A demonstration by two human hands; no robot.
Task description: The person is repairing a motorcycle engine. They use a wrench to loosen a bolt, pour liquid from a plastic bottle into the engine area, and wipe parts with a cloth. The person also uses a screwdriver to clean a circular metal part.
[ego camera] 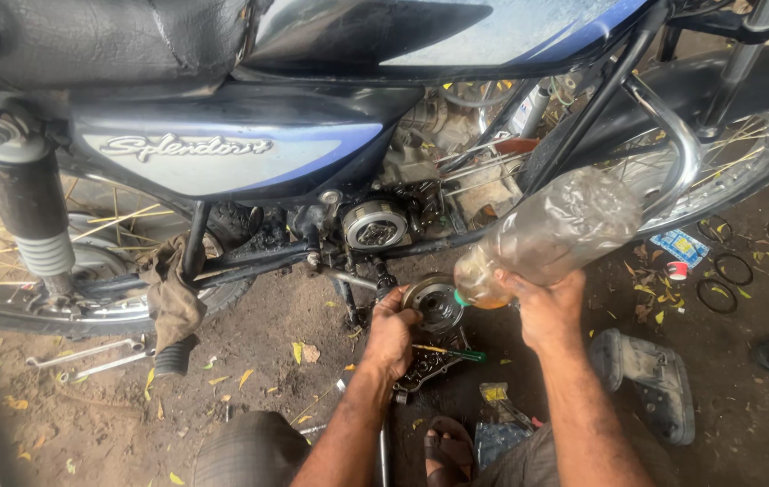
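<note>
Motorcycle [249,153] on dirt ground, engine side cover off, clutch assembly [375,223] exposed on the engine. Left hand [391,335] fingers wrapped around a round metal clutch part [436,302], held low in front of the engine, above a removed metal piece lying on the ground. Right hand [547,311] closed around the neck of a clear plastic bottle [551,236], tilted mouth-down, touching the part's rim; amber liquid pooled at the mouth. Judgement: disassembly done, part being wetted; refitting and cover remain. Two spanners [87,356] lie near the rear wheel.
</note>
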